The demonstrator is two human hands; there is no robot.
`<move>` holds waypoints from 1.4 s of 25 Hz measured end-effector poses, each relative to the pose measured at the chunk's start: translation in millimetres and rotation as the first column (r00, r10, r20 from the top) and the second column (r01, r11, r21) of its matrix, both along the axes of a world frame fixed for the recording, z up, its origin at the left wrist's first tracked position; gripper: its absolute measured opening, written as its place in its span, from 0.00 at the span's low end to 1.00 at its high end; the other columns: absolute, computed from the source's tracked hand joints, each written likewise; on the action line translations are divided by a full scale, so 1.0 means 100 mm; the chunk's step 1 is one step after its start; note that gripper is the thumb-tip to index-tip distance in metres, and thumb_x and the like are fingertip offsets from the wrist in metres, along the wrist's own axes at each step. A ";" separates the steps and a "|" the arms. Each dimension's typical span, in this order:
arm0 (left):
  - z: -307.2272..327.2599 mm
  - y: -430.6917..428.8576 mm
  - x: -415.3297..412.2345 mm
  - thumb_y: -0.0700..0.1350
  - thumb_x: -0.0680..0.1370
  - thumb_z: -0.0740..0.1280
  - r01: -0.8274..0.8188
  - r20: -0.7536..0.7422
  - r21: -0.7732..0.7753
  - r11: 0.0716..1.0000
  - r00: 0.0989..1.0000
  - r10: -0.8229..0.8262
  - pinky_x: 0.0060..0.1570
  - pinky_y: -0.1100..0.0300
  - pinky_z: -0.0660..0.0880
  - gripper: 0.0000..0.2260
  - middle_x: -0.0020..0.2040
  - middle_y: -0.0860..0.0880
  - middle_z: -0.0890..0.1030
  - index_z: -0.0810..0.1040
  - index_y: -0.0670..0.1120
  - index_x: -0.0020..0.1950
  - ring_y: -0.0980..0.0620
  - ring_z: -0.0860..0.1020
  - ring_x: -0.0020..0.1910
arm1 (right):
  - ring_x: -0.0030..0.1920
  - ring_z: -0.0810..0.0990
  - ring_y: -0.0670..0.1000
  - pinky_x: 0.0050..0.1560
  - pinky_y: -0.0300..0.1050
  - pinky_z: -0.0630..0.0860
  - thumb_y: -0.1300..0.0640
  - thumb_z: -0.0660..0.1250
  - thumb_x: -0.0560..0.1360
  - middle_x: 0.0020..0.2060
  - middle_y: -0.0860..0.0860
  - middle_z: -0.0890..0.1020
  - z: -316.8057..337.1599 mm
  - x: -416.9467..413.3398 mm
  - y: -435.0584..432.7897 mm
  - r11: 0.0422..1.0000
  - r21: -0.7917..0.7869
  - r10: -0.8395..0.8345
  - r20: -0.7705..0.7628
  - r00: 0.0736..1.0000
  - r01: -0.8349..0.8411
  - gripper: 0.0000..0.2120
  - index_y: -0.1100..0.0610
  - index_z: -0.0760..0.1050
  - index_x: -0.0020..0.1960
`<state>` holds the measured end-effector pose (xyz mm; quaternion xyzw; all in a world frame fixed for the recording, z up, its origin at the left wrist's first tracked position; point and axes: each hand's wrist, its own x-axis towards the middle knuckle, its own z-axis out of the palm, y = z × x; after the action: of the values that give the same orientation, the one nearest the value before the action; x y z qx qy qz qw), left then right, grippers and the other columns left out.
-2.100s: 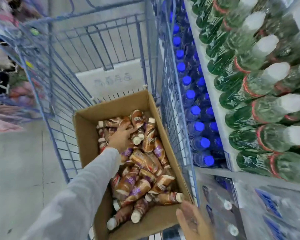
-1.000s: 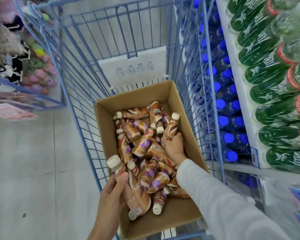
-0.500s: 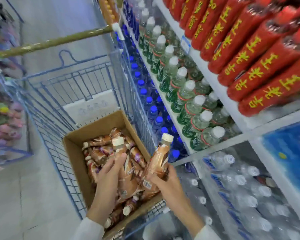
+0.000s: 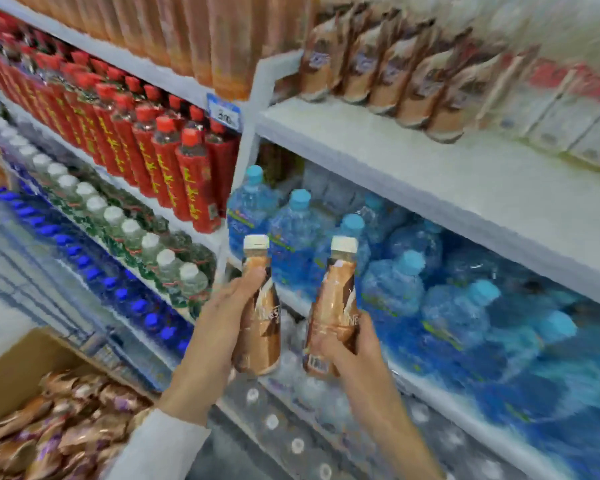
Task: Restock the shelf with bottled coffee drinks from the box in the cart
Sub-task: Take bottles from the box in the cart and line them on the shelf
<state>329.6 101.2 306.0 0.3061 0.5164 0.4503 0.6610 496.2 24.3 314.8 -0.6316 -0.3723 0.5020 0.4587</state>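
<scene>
My left hand grips a brown coffee bottle with a cream cap, held upright. Beside it my right hand grips a second coffee bottle, also upright. Both bottles hang in front of the shelves, below the white shelf. A row of the same coffee bottles stands at the back of that shelf, blurred. The cardboard box with several more coffee bottles lies at the lower left.
Large blue water jugs fill the shelf under the white one. Red-labelled bottles, green bottles with white caps and blue-capped bottles line the shelves to the left. Packs of clear water bottles sit on the lowest level.
Both hands have lifted their coffee bottles out of the box and up in front of the shelves. The view has swung from the cart up and right to the shelving.
</scene>
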 end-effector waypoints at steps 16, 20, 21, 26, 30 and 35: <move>1.98 0.66 2.25 0.49 0.81 0.68 0.397 -0.130 0.674 0.623 0.894 -0.429 0.48 0.61 0.79 0.07 0.48 0.55 0.87 0.83 0.51 0.56 0.58 0.84 0.47 | 0.50 0.79 0.44 0.49 0.43 0.76 0.56 0.72 0.75 0.51 0.45 0.79 1.75 1.93 0.05 0.817 0.446 -0.486 0.190 0.853 0.366 0.21 0.48 0.68 0.63; 1.87 0.93 2.45 0.52 0.82 0.67 0.481 -0.266 0.703 0.524 0.861 -0.433 0.59 0.53 0.78 0.09 0.55 0.55 0.86 0.80 0.56 0.61 0.55 0.83 0.56 | 0.49 0.78 0.42 0.47 0.41 0.73 0.56 0.72 0.75 0.50 0.45 0.77 1.60 2.03 0.33 0.847 0.394 -0.464 0.220 0.858 0.357 0.25 0.52 0.64 0.67; 1.82 0.98 2.48 0.53 0.81 0.67 0.503 -0.293 0.699 0.509 0.850 -0.437 0.62 0.52 0.77 0.12 0.57 0.54 0.85 0.79 0.55 0.65 0.55 0.82 0.58 | 0.49 0.77 0.42 0.47 0.40 0.73 0.56 0.72 0.75 0.50 0.45 0.77 1.54 2.02 0.36 0.850 0.388 -0.460 0.220 0.860 0.355 0.25 0.52 0.64 0.67; 1.66 1.00 2.50 0.52 0.82 0.66 0.540 -0.287 0.673 0.506 0.821 -0.494 0.59 0.59 0.77 0.07 0.55 0.59 0.84 0.79 0.61 0.58 0.61 0.82 0.56 | 0.51 0.78 0.41 0.47 0.37 0.73 0.55 0.72 0.76 0.52 0.43 0.77 1.39 1.98 0.43 0.853 0.373 -0.464 0.223 0.857 0.365 0.24 0.49 0.63 0.66; 1.51 1.04 2.45 0.65 0.71 0.74 0.597 -0.361 0.634 0.492 0.791 -0.494 0.61 0.58 0.75 0.25 0.61 0.60 0.81 0.76 0.59 0.65 0.62 0.79 0.60 | 0.54 0.78 0.40 0.49 0.34 0.74 0.49 0.78 0.70 0.55 0.42 0.75 1.34 1.96 0.41 0.831 0.412 -0.521 0.337 0.784 0.375 0.33 0.48 0.61 0.66; 1.36 1.02 2.40 0.57 0.61 0.84 0.570 -0.534 0.646 0.508 0.812 -0.233 0.53 0.67 0.75 0.36 0.57 0.59 0.79 0.72 0.53 0.64 0.62 0.78 0.55 | 0.53 0.78 0.43 0.55 0.40 0.77 0.45 0.81 0.64 0.56 0.44 0.76 1.30 1.93 0.44 0.747 0.465 -0.662 0.444 0.604 0.476 0.36 0.49 0.67 0.65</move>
<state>570.0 203.5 441.9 0.7567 0.2961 0.3900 0.4331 688.8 68.7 444.9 -0.7620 -0.3420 0.0451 0.5480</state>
